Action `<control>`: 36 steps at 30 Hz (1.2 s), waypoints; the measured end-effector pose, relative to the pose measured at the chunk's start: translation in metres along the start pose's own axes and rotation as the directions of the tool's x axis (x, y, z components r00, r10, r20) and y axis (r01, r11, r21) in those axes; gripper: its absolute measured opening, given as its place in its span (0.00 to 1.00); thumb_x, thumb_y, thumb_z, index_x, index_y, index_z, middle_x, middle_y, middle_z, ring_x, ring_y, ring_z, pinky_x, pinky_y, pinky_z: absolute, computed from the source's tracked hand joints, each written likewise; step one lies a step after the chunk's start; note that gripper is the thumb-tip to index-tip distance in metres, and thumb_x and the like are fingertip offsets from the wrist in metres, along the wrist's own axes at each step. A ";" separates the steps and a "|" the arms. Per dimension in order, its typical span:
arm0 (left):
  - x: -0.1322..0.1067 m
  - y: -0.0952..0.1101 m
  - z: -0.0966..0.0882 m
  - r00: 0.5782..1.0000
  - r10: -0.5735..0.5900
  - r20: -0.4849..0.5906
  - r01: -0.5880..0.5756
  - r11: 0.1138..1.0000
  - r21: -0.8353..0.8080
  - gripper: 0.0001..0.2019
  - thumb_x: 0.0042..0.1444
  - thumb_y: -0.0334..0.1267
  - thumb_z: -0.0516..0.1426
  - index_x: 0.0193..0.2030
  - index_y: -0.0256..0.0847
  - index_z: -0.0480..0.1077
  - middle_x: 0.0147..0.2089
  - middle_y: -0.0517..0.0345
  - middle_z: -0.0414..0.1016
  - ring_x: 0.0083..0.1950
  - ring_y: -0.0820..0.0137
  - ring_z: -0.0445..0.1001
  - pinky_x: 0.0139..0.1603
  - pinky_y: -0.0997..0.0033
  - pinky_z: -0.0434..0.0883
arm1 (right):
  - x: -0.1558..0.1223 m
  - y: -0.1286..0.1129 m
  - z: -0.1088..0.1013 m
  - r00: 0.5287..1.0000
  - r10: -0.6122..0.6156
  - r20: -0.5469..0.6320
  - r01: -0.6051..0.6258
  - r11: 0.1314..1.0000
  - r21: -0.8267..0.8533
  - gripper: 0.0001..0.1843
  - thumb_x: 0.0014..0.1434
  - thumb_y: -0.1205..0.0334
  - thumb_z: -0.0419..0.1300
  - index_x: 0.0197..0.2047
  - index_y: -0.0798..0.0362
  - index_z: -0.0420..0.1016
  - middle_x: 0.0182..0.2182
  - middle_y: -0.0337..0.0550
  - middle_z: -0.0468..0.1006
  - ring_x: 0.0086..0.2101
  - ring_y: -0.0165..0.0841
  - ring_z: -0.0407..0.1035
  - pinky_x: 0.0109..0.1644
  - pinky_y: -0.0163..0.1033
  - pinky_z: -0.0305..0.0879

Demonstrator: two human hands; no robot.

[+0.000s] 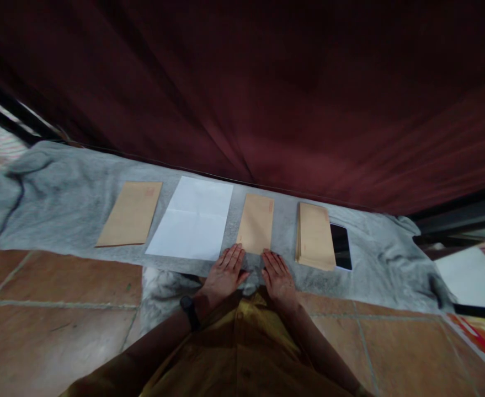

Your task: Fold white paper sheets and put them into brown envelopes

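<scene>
A single brown envelope (257,223) lies flat in front of me, with red print near its upper right corner. My left hand (226,270) rests flat with fingers stretched out, its fingertips at the envelope's lower left corner. At the lower right corner are the fingertips of my right hand (277,274), also stretched out flat. Left of the envelope lies a white paper sheet (195,218) with a faint crease across it. Farther left is a larger brown envelope (132,214). To the right sits a stack of brown envelopes (315,236).
A dark-screened phone (341,246) lies against the right side of the stack. Everything rests on a grey cloth (370,242) over a narrow surface. A dark red curtain (242,99) hangs right behind it. Tiled floor (60,309) shows below, with white paper (472,275) at far right.
</scene>
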State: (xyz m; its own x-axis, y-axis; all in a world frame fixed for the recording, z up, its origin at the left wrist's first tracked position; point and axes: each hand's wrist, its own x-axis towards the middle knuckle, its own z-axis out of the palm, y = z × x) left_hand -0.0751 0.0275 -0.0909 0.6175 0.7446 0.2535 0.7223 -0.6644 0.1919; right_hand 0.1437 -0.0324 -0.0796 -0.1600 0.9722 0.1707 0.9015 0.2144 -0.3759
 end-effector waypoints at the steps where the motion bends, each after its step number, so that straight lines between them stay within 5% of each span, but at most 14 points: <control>1: -0.001 -0.001 0.000 1.000 -0.006 -0.005 0.006 1.000 -0.010 0.31 0.69 0.48 0.52 0.72 0.31 0.60 0.73 0.37 0.62 0.75 0.54 0.58 0.75 0.53 0.57 | -0.001 0.000 0.000 1.000 0.016 -0.002 -0.016 1.000 0.003 0.28 0.73 0.60 0.45 0.74 0.54 0.58 0.70 0.49 0.64 0.68 0.42 0.58 0.73 0.54 0.54; 11: 0.001 -0.001 0.000 0.999 -0.026 0.033 0.026 1.000 -0.003 0.30 0.70 0.48 0.50 0.71 0.29 0.62 0.72 0.36 0.62 0.75 0.53 0.60 0.74 0.52 0.59 | 0.014 -0.006 0.000 0.946 0.320 -0.046 -0.320 0.947 -0.002 0.24 0.69 0.62 0.50 0.66 0.52 0.70 0.59 0.56 0.74 0.56 0.48 0.69 0.61 0.51 0.65; 16: 0.003 -0.002 0.000 0.999 -0.020 0.027 0.020 1.000 -0.007 0.30 0.69 0.47 0.50 0.72 0.31 0.60 0.72 0.36 0.63 0.74 0.53 0.61 0.73 0.52 0.60 | 0.040 0.004 0.005 0.867 0.498 -0.031 -0.478 0.846 0.237 0.13 0.64 0.60 0.56 0.50 0.50 0.77 0.42 0.50 0.79 0.39 0.41 0.76 0.47 0.43 0.72; 19: 0.005 -0.002 0.001 1.000 -0.007 0.012 0.007 1.000 -0.012 0.29 0.69 0.46 0.51 0.71 0.30 0.61 0.71 0.34 0.65 0.73 0.52 0.63 0.72 0.52 0.62 | 0.049 0.011 0.007 0.813 0.582 -0.005 -0.475 0.667 0.574 0.09 0.61 0.55 0.58 0.41 0.48 0.76 0.36 0.44 0.80 0.36 0.38 0.76 0.41 0.42 0.74; 21: 0.005 -0.003 0.001 1.000 -0.006 0.000 0.006 1.000 -0.023 0.29 0.69 0.46 0.51 0.71 0.30 0.61 0.70 0.34 0.66 0.73 0.52 0.63 0.71 0.51 0.63 | 0.052 0.011 0.008 0.767 0.635 0.093 -0.455 0.436 0.777 0.12 0.58 0.50 0.61 0.39 0.47 0.75 0.34 0.42 0.80 0.34 0.38 0.76 0.36 0.42 0.75; 24: 0.005 -0.003 0.001 1.000 -0.006 -0.008 0.005 0.999 -0.031 0.28 0.69 0.45 0.51 0.71 0.30 0.61 0.70 0.34 0.66 0.72 0.52 0.64 0.71 0.51 0.63 | 0.053 0.003 0.007 0.723 0.639 0.265 -0.397 0.071 0.915 0.18 0.50 0.45 0.68 0.38 0.48 0.74 0.32 0.40 0.81 0.32 0.39 0.78 0.36 0.43 0.77; 26: 0.005 -0.002 0.001 1.000 -0.009 -0.010 0.009 0.999 -0.038 0.28 0.69 0.44 0.52 0.71 0.30 0.61 0.70 0.34 0.66 0.72 0.52 0.64 0.71 0.51 0.64 | 0.054 -0.004 0.006 0.708 0.626 0.326 -0.364 -0.072 0.929 0.22 0.45 0.46 0.73 0.36 0.50 0.74 0.31 0.40 0.81 0.32 0.39 0.79 0.37 0.44 0.79; 33: 0.007 -0.001 -0.009 0.999 -0.031 -0.019 0.029 0.995 -0.095 0.26 0.69 0.43 0.51 0.70 0.34 0.63 0.70 0.38 0.67 0.72 0.54 0.65 0.71 0.51 0.64 | 0.059 -0.012 0.004 0.653 0.651 0.388 -0.394 -0.145 0.907 0.28 0.32 0.47 0.79 0.33 0.51 0.76 0.28 0.40 0.82 0.29 0.39 0.78 0.33 0.43 0.78; 36: 0.012 -0.002 -0.017 0.987 -0.152 -0.041 0.133 0.944 -0.301 0.25 0.70 0.45 0.50 0.70 0.38 0.63 0.70 0.43 0.67 0.70 0.57 0.67 0.70 0.53 0.66 | 0.058 -0.011 0.002 0.667 0.643 0.376 -0.379 -0.142 0.914 0.27 0.33 0.47 0.78 0.33 0.50 0.75 0.28 0.39 0.82 0.30 0.38 0.78 0.34 0.42 0.77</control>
State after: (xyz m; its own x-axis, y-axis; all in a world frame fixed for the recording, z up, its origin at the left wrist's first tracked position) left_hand -0.0743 0.0365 -0.0723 0.4868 0.8338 0.2603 0.6706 -0.5477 0.5003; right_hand 0.1240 0.0216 -0.0673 0.3220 0.8215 -0.4706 -0.4349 -0.3132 -0.8443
